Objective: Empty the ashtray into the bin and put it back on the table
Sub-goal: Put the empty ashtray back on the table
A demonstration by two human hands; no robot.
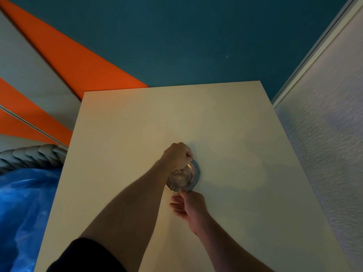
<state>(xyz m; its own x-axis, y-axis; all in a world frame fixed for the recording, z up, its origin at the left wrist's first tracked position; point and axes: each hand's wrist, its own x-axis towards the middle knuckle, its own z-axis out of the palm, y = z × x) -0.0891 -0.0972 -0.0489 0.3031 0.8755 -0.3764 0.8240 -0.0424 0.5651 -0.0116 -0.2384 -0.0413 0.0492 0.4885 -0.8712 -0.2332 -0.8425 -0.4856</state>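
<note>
A round metal ashtray (pixel 186 178) rests on the white table (pixel 137 124), near its middle. My left hand (pixel 177 154) reaches over it from the left, fingers curled around the far rim. At the near rim my right hand (pixel 189 206) pinches the edge between thumb and forefinger, the other fingers spread. The bowl looks shiny; what lies in it I cannot make out. The bin (pixel 23 203), lined with a blue plastic bag, stands on the floor left of the table.
A grey braided rim (pixel 33 154) runs around the top of the bin. A white textured wall (pixel 324 134) stands close on the right side of the table. Teal and orange floor lies beyond the far edge.
</note>
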